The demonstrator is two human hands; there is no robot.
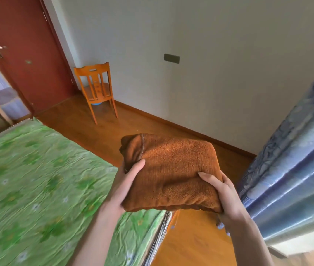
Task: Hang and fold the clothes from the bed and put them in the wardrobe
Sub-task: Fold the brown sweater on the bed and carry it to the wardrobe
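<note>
Rust-brown folded fleece garment (171, 173), clamped by left hand (127, 185) at nine o'clock and right hand (221, 194) at four, is probably being carried and next needs a wardrobe shelf.

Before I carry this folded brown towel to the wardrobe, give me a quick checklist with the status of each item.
1. Brown towel folded into a compact bundle: ok.
2. Left hand grips its left edge: ok.
3. Right hand grips its right corner: ok.
4. Towel lifted off the bed: ok.
5. Wooden floor beside the bed free of obstacles: ok where visible.
6. Wardrobe open and shelf free: cannot tell, not clearly in view.
</note>
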